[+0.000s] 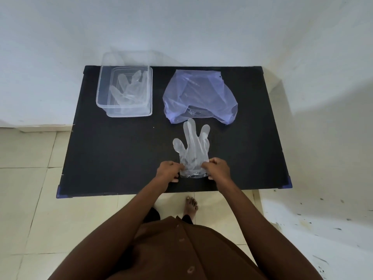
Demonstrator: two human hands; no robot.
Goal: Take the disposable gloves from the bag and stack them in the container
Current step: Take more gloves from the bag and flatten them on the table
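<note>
A clear disposable glove lies flat on the black table, fingers pointing away from me toward the bag. My left hand pinches the left side of its cuff and my right hand pinches the right side. The pale purple plastic bag sits just beyond the glove, its mouth facing me with more clear plastic showing inside. At the back left stands the clear plastic container, holding at least one clear glove laid flat.
The table stands against a white wall, with tiled floor to the left and in front. My bare foot shows below the front edge. Bare black tabletop lies between the container and my hands.
</note>
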